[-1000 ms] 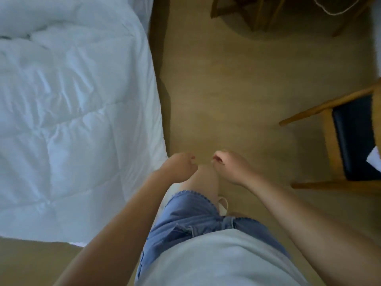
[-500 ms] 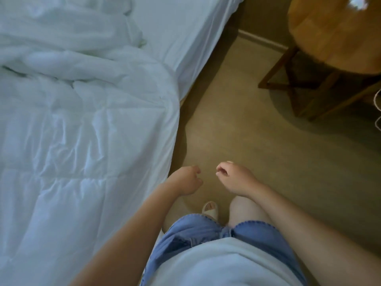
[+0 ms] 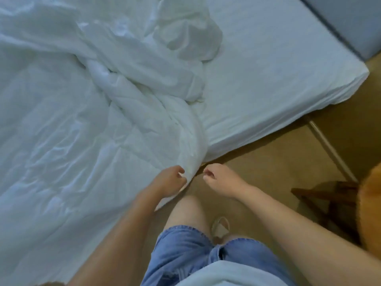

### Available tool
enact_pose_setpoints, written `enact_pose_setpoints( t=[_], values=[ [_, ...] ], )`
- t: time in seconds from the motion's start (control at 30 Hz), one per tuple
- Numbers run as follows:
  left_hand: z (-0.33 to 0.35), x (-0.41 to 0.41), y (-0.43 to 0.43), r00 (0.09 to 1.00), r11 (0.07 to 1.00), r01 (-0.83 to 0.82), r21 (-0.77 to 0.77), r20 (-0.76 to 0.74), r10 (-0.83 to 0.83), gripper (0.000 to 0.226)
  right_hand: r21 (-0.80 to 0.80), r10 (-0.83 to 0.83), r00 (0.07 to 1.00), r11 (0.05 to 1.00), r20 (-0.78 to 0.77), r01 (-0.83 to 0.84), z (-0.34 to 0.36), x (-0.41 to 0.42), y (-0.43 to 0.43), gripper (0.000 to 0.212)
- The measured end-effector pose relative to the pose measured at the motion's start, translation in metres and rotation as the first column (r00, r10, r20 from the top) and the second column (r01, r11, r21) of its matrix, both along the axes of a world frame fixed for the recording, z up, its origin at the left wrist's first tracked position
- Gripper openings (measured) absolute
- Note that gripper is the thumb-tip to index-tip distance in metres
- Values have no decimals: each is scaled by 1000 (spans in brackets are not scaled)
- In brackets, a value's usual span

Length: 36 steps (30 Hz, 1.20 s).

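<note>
A rumpled white duvet (image 3: 86,124) lies bunched across the bed and hangs over its near side. Bare white sheet covers the mattress (image 3: 278,65) at the right end. My left hand (image 3: 168,180) hovers in front of the duvet's hanging edge with loosely curled fingers, and no cloth shows inside them. Just to its right, over the floor, my right hand (image 3: 220,179) is also loosely curled and holds nothing. My bare knee and denim shorts (image 3: 191,250) are below the hands.
Tan carpet floor (image 3: 268,162) runs along the bed. A dark wooden chair or table frame (image 3: 327,199) with an orange-brown top (image 3: 371,213) stands at the right edge. A sandalled foot (image 3: 220,226) is on the floor. A grey wall or headboard (image 3: 354,19) is top right.
The view has swung along the bed toward its bare end. Both hands keep the same curled pose, and my left hand is now in front of the duvet's edge.
</note>
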<state>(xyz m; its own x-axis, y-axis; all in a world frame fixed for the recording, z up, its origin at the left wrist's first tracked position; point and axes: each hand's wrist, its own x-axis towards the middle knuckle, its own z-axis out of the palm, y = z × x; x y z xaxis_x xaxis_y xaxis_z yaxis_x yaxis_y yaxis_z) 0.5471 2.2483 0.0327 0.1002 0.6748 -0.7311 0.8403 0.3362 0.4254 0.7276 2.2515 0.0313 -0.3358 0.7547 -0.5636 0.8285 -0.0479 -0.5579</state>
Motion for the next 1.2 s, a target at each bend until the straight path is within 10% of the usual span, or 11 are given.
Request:
enact_pose_setpoints(
  t=[0.37, 0.63, 0.8, 0.97, 1.2],
  values=[
    [-42, 7, 253, 865, 869, -493, 39, 127, 485, 45, -42, 47, 999, 998, 0, -47, -22, -29, 262, 26],
    [-110, 44, 362, 249, 265, -959, -102, 141, 958, 92, -145, -312, 950, 939, 27, 312, -118, -6, 381, 33],
    [-147, 67, 392, 193, 195, -979, 66, -28, 981, 76, -573, -567, 822, 691, -51, 441, -159, -23, 417, 47],
    [-152, 63, 376, -22, -60, -992, 110, 321, 947, 15, -720, -618, 742, 636, -259, 278, -170, -47, 431, 37],
    [-150, 50, 358, -182, -186, -982, -26, 360, 915, 62, -804, -854, 488, 414, -182, 426, -169, -73, 450, 64]
  ],
)
